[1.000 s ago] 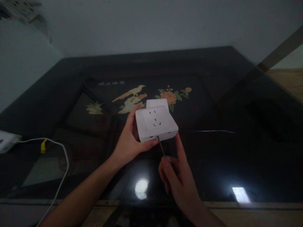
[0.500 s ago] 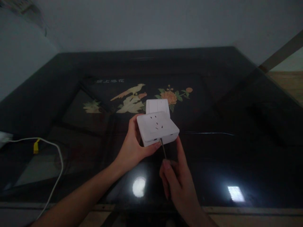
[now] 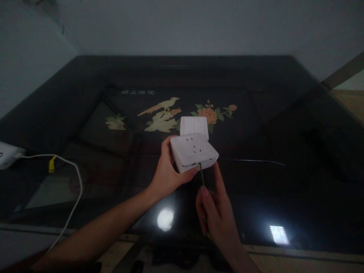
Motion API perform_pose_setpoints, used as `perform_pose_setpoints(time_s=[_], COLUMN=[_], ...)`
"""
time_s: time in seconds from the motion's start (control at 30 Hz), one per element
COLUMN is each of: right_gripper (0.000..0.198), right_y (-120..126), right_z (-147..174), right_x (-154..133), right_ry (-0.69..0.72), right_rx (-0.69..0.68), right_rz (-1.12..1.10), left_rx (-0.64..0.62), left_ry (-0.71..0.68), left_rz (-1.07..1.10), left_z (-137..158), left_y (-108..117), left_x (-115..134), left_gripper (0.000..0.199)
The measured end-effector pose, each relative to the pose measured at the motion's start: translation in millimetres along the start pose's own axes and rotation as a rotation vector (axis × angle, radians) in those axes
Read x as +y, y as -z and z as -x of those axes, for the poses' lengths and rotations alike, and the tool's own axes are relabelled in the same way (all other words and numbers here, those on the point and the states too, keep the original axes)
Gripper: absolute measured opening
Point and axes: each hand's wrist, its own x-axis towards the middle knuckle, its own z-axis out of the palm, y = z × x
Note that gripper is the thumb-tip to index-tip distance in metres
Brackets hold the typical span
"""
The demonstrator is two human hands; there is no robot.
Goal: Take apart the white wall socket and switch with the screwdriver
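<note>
My left hand (image 3: pixel 170 167) grips a white wall socket (image 3: pixel 192 149) on its box from the left, thumb along the near side. The socket's face, with several slots, tilts up toward me. In my right hand (image 3: pixel 214 208) is a thin screwdriver (image 3: pixel 202 176); its handle is mostly hidden by my fingers. The shaft's tip meets the near edge of the socket, at the seam between faceplate and box. My right index finger reaches up to the box's right corner. Just behind the socket lies a white wall switch (image 3: pixel 194 124) on the table.
The glossy black table (image 3: pixel 284 132) has a bird-and-flower picture (image 3: pixel 160 113) and bright light reflections. At the left edge, a white device (image 3: pixel 8 154) trails a white cable (image 3: pixel 77 170) with a yellow tag (image 3: pixel 51 165). A pale wall (image 3: pixel 182 26) stands behind.
The whole view has shifted slightly, so most things appear farther right. Both hands keep their hold, and the screwdriver tip stays at the socket's near edge.
</note>
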Motion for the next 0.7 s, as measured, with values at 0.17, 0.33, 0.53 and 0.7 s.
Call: perform_pose_setpoints(time_s=[0.17, 0.33, 0.53, 0.7], right_gripper=[0.081, 0.086, 0.088, 0.091], right_y=[1, 3, -1, -2], right_z=[-1, -2, -3, -5], right_x=[4, 1, 1, 2], right_ry=[0.011, -0.020, -0.027, -0.018], right_rx=[0.008, -0.023, 0.022, 0.066], right_rz=[0.016, 0.020, -0.010, -0.017], left_rx=[0.010, 0.009, 0.004, 0.005], left_ry=[-0.017, -0.042, -0.019, -0.024], left_rz=[-0.012, -0.031, 0.003, 0.011], left_z=[1, 1, 2, 2], left_y=[-1, -1, -4, -6], left_x=[-5, -7, -11, -11], left_gripper=[0.080, 0.080, 0.080, 0.079])
